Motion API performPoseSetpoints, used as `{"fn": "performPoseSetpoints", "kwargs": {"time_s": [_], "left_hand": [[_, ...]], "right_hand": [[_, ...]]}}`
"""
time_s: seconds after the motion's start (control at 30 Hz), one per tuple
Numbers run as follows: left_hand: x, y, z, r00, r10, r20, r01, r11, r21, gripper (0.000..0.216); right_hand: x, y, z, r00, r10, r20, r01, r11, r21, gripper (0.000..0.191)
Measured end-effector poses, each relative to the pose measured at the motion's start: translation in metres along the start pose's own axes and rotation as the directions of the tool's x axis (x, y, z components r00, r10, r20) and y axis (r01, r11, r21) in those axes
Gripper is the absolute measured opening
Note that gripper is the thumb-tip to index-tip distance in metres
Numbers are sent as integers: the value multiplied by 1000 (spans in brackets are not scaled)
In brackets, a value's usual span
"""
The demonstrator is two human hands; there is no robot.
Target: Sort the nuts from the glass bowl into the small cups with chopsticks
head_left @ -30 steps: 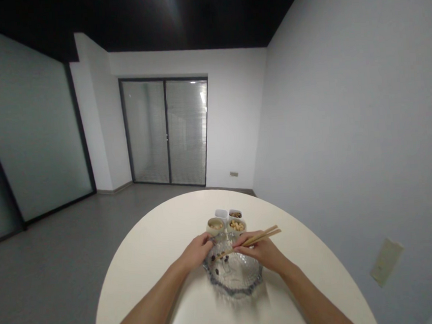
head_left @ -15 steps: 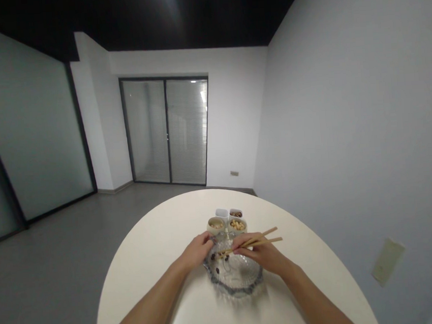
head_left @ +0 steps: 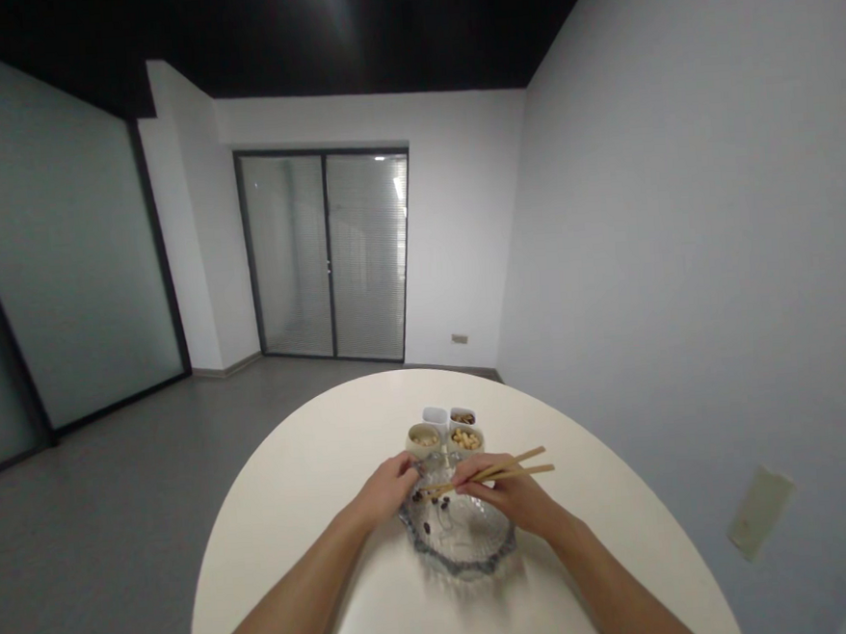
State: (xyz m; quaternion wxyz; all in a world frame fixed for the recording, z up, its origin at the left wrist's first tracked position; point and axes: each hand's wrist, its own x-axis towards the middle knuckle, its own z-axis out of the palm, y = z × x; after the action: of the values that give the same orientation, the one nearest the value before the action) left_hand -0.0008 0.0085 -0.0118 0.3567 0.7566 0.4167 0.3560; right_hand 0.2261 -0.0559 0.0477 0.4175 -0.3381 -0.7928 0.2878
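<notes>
A clear glass bowl (head_left: 463,558) with a scalloped rim stands before me on the table. My left hand (head_left: 387,486) grips the bowl's far left rim, thumb and fingers closed about it. Over the right side of the bowl, my right hand (head_left: 499,486) holds a pair of wooden chopsticks (head_left: 521,458). Their tips reach down into the bowl's left part, close to a few small dark pieces (head_left: 427,527) that look like dried beans or dates. Whether the tips pinch one of these is too small to tell.
Behind the bowl stand a beige cup (head_left: 424,452) with pale bits, another cup of peanut-like pieces (head_left: 465,439), a white dish (head_left: 435,417) and a white dish of brown pieces (head_left: 463,418). They rest on a round-ended cream table (head_left: 297,490). A wall rises on the right.
The chopstick tips have shifted slightly up and away from me within the bowl, and the dark pieces near them lie a little differently. My left hand stays on the rim.
</notes>
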Motion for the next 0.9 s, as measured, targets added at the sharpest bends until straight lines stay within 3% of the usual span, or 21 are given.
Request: {"fn": "performPoseSetpoints", "kwargs": {"time_s": [0.23,0.47,0.7,0.9], "left_hand": [[0,1,0,1000,4,1,-4,1000,-18,25],[-1,2,-1,1000,1,5,-1,999,-37,26],[-1,1,0,1000,-18,15,18,999,-41,26],[-1,1,0,1000,-28,13,29,998,-60,26]], "right_hand": [[-1,1,-2,996,-90,1,89,986,-140,17],[-1,2,-8,992,-120,-32,114,983,-144,15],[10,5,-34,947,-89,-310,41,987,-158,19],[33,29,-29,860,-167,-483,58,971,-232,18]]}}
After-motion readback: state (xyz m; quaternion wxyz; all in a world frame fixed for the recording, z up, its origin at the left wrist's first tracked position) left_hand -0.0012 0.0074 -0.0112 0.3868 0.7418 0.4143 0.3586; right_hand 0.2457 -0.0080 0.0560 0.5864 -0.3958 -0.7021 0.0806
